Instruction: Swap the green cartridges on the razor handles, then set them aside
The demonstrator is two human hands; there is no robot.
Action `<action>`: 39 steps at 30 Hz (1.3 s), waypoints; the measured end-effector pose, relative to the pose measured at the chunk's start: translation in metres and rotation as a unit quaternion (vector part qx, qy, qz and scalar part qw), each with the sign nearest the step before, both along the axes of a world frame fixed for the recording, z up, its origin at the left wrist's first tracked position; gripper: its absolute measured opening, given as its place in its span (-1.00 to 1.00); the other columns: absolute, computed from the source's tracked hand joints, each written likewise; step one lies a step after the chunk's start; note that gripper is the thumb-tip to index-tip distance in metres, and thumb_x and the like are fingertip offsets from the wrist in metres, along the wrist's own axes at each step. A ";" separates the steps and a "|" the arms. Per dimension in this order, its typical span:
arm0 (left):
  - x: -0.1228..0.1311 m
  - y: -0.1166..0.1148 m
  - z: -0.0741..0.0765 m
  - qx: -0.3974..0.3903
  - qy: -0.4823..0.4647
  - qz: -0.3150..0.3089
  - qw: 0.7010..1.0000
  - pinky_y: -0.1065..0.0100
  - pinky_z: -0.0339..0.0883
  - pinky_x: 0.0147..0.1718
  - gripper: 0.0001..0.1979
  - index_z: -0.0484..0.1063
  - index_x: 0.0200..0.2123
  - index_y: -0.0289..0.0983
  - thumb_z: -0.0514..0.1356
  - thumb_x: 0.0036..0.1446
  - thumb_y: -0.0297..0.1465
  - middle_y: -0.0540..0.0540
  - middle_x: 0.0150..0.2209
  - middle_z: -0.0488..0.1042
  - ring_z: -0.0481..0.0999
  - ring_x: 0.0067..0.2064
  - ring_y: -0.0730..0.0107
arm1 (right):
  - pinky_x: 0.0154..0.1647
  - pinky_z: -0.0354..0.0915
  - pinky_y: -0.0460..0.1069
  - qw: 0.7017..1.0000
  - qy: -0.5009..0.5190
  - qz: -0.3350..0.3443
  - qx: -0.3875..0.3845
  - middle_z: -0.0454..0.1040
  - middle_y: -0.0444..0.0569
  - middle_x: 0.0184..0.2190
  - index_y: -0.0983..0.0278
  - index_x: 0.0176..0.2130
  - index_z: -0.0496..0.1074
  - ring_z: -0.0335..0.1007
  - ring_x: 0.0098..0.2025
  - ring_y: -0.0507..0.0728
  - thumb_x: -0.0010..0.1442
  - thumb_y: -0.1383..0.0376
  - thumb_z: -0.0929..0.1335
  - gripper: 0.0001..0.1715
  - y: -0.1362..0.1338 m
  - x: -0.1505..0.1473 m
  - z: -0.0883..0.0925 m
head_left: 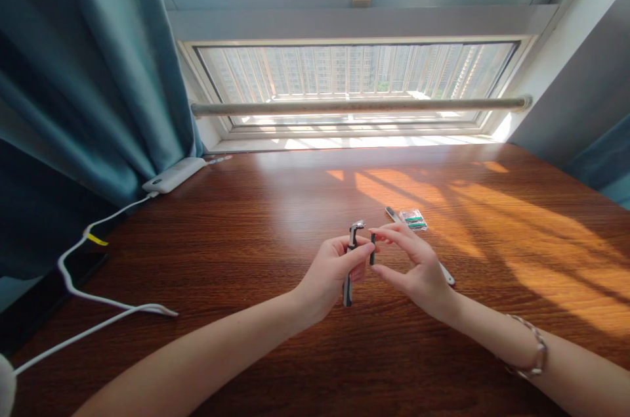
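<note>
My left hand (pixel 327 272) is closed around a slim razor-like tool (pixel 347 289) with a black and silver handle. Its bent, shiny head points up above my fingers. Just right of it is a small dark bar-shaped piece (pixel 373 249), upright, with my left thumb tip against it. My right hand (pixel 418 266) pinches this piece at its upper and lower ends between fingertips and thumb. Behind my right hand lies a thin pale stick (pixel 391 213) with a dark tip, partly hidden. Beside it is a clear packet (pixel 413 219) with green strips inside.
The brown wooden table (pixel 275 207) reaches to a barred window (pixel 344 75), with sunlight across its right side. A white power strip or adapter (pixel 174 175) with a white cable (pixel 73 272) lies at the left, by a blue curtain (pixel 98 43).
</note>
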State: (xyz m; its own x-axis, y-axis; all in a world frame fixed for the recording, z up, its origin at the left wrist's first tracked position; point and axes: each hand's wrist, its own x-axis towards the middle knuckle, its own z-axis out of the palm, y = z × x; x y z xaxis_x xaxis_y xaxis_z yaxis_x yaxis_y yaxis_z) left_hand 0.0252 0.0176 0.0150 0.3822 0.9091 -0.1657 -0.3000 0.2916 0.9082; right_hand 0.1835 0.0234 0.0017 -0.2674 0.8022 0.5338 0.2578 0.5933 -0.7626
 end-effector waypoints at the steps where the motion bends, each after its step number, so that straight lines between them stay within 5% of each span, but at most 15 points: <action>1: 0.000 0.000 -0.001 0.017 0.007 0.001 1.000 0.47 -0.09 -0.56 -0.75 0.40 -0.41 -0.35 0.17 0.01 -0.24 0.13 -0.70 0.09 0.00 -0.61 0.63 | -0.10 0.20 0.02 1.000 0.010 0.000 -0.011 0.36 -0.05 -0.22 0.18 -0.09 0.37 0.26 -0.16 0.11 -0.06 0.33 0.42 -0.53 0.000 0.000 -0.001; 5: -0.002 0.001 -0.001 0.085 0.048 0.006 0.995 0.45 -0.03 -0.53 -0.57 0.39 -0.31 -0.33 -0.05 0.12 -0.09 0.06 -0.64 0.17 0.10 -0.56 0.54 | -0.11 0.21 0.04 0.983 0.107 0.039 -0.148 0.39 -0.06 -0.22 0.14 -0.10 0.39 0.28 -0.21 0.10 -0.04 0.28 0.40 -0.57 0.007 0.004 -0.003; 9: -0.003 -0.002 0.003 0.128 0.087 -0.015 0.988 0.44 -0.01 -0.52 -0.54 0.40 -0.33 -0.35 -0.09 0.14 -0.10 0.05 -0.61 0.15 0.12 -0.53 0.51 | -0.06 0.18 0.08 0.910 0.249 0.140 -0.300 0.47 -0.05 -0.24 0.16 -0.14 0.44 0.31 -0.18 0.13 -0.05 0.27 0.39 -0.60 0.015 0.007 -0.001; 14: -0.002 -0.009 0.007 0.175 0.125 -0.054 0.975 0.44 0.00 -0.52 -0.58 0.38 -0.44 -0.34 -0.06 0.14 -0.13 0.03 -0.59 0.15 0.11 -0.52 0.51 | -0.07 0.16 0.04 0.854 0.302 0.210 -0.368 0.49 -0.07 -0.27 0.17 -0.18 0.47 0.32 -0.20 0.11 -0.12 0.29 0.41 -0.59 0.016 0.009 -0.002; 22: -0.002 -0.015 0.011 0.177 0.127 -0.096 0.971 0.44 -0.01 -0.53 -0.60 0.28 -0.52 -0.32 -0.06 0.14 -0.13 0.03 -0.58 0.15 0.10 -0.53 0.53 | -0.19 0.18 -0.03 0.835 0.286 0.268 -0.386 0.46 -0.07 -0.27 0.18 -0.10 0.43 0.30 -0.24 0.08 -0.13 0.25 0.43 -0.49 0.014 0.011 -0.004; 39: 0.003 -0.014 0.011 0.125 0.118 -0.076 0.982 0.45 0.02 -0.57 -0.60 0.23 -0.54 -0.31 -0.06 0.13 -0.12 0.04 -0.61 0.15 0.14 -0.55 0.53 | -0.19 0.20 -0.04 0.812 0.301 0.280 -0.415 0.46 -0.05 -0.27 0.20 -0.06 0.39 0.30 -0.26 0.05 -0.08 0.19 0.42 -0.47 0.022 0.010 -0.010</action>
State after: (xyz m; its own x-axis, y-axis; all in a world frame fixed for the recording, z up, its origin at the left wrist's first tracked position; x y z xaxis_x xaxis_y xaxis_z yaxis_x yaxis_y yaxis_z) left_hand 0.0281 0.0034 0.0265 0.4940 0.8683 -0.0445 -0.0437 0.0759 0.9962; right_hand 0.1939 0.0456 -0.0082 -0.6045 0.7955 0.0409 -0.4426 -0.2928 -0.8475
